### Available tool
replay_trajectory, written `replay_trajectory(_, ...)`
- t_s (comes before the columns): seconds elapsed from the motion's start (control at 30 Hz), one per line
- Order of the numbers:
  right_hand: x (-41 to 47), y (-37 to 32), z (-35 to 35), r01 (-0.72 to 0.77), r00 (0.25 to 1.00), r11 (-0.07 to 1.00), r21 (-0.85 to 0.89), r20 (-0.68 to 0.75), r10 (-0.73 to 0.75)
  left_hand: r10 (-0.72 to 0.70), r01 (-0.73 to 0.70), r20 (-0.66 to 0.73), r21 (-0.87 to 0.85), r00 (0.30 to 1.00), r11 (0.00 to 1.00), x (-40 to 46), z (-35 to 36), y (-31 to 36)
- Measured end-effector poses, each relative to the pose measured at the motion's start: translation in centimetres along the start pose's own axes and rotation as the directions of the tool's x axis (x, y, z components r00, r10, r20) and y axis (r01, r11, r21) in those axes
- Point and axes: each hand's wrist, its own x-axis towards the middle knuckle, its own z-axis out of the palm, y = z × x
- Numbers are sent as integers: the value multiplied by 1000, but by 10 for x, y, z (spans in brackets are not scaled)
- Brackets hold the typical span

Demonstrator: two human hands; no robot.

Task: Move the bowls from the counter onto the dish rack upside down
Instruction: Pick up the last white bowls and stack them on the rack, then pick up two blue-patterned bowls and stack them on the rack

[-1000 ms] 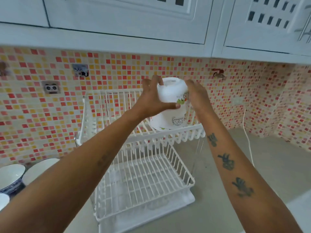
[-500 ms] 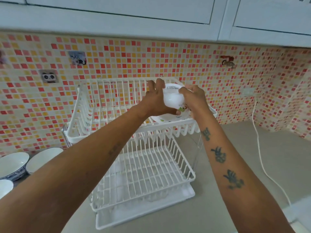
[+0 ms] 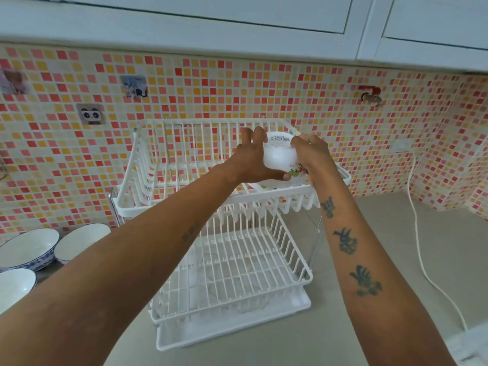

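A white bowl with a small printed picture is upside down over the right part of the upper tier of the white two-tier dish rack. My left hand grips its left side and my right hand its right side. The bowl's rim sits at the tier's front rail; whether it rests on the wires is hidden. Three more bowls stand upright on the counter at the left: a blue-patterned one, a white one and a third one at the frame edge.
The rack's lower tier holds nothing and has a drip tray beneath it. A white cable runs down the wall and across the grey counter at the right. White cabinets hang overhead. A tap sticks out of the tiled wall.
Both hands have lowered the upside-down bowl from above the rack down into the right part of the upper tier. My view has tilted downward.
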Motion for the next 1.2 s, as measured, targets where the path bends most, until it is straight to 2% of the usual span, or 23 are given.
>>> replay_trajectory(0.17, -9, -1, 1, 64, 996, 998, -30, -56, -65, -29, 34, 62, -82, 998, 996, -6, -9, 3)
replay_trajectory(0.33, -34, -12, 10, 328, 907, 928, -174, -217, -361, -123, 123, 19, -296, 992, 947, -27, -37, -3)
replay_trajectory(0.43, -53, -33, 33, 429, 879, 900, -78, -192, -436, -148, 110, -55, -431, 987, 896, -51, -66, -14)
replay_trajectory(0.57, -91, -73, 91, 482, 876, 865, 141, -98, -473, -237, 77, -214, -566, 948, 820, -94, -117, -41)
replay_trajectory(0.7, -139, -105, 170, 474, 858, 813, 339, 31, -513, -386, 64, -413, -611, 825, 789, -152, -165, -94)
replay_trajectory(0.8, -176, -115, 234, 420, 838, 799, 431, 153, -523, -525, 137, -466, -641, 713, 755, -201, -194, -152)
replay_trajectory(0.9, -209, -110, 301, 367, 789, 817, 445, 317, -527, -678, 275, -395, -700, 620, 659, -250, -215, -210)
replay_trajectory(1.0, -229, -90, 363, 255, 744, 886, 387, 507, -435, -806, 399, -289, -751, 517, 526, -295, -224, -264)
replay_trajectory(1.1, -244, -54, 431, 108, 703, 963, 248, 666, -251, -908, 449, -201, -816, 368, 363, -337, -229, -317)
replay_trajectory(1.2, -254, -11, 484, -71, 676, 995, 76, 736, -8, -962, 479, -113, -849, 250, 224, -371, -225, -361)
